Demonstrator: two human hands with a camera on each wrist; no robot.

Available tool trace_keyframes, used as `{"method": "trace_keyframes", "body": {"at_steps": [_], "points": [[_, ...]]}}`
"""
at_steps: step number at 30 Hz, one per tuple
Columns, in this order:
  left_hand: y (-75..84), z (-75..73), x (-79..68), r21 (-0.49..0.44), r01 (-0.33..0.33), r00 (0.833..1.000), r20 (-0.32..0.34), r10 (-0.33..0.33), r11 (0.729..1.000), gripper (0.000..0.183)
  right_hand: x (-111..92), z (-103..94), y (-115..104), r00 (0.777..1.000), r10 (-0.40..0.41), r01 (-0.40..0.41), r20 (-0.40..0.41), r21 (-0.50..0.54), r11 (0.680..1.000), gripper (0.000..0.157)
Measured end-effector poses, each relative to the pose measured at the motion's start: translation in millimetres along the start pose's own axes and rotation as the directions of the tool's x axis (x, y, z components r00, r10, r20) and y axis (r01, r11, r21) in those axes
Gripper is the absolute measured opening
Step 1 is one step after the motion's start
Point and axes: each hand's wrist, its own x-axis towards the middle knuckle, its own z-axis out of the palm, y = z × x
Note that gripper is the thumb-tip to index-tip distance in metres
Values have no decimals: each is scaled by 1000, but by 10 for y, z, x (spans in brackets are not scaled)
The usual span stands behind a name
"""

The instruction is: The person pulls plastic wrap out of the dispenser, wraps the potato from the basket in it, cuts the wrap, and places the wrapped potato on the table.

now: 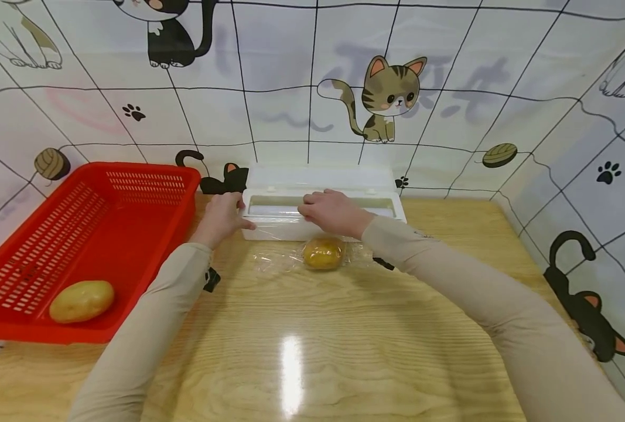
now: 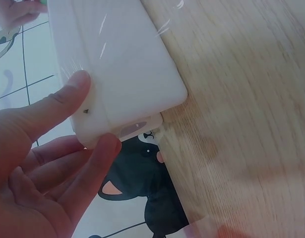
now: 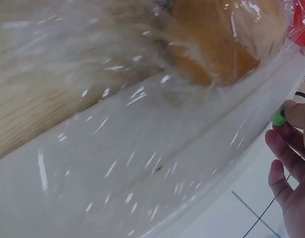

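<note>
A white cling film dispenser [image 1: 320,177] stands at the back of the table with its lid raised. My left hand [image 1: 219,220] holds its left end, thumb on the front face and fingers round the end. Over the middle of the dispenser, my right hand [image 1: 335,214] pinches a small green slider [image 3: 279,118] between thumb and forefinger at the box's edge. Clear cling film [image 1: 277,261] runs down the front of the box to the table. Just before the box lies a potato [image 1: 324,254] covered in that film, its wrinkled ends spreading to both sides.
On the left stands a red plastic basket [image 1: 138,234] with slotted walls, and a bare potato [image 1: 82,302] lies at its near end. The wooden table [image 1: 386,346] meets a cat-patterned sheet [image 1: 280,114] behind the box and on the right.
</note>
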Motion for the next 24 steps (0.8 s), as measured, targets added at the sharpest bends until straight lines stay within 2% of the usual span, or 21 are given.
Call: {"method": "trace_keyframes", "body": {"at_steps": [7, 12, 24], "points": [[-13, -31, 1, -5, 18, 1000, 5, -18, 1000, 44, -172, -38, 96, 1000, -19, 18, -20, -42, 999, 5], [-8, -12, 13, 2, 4, 1000, 12, -4, 1000, 44, -294, -74, 142, 1000, -30, 30, -2, -71, 997, 8], [30, -8, -7, -22, 32, 999, 11, -32, 999, 44, -917, -118, 462, 1000, -1, 4, 29, -86, 996, 13]]}}
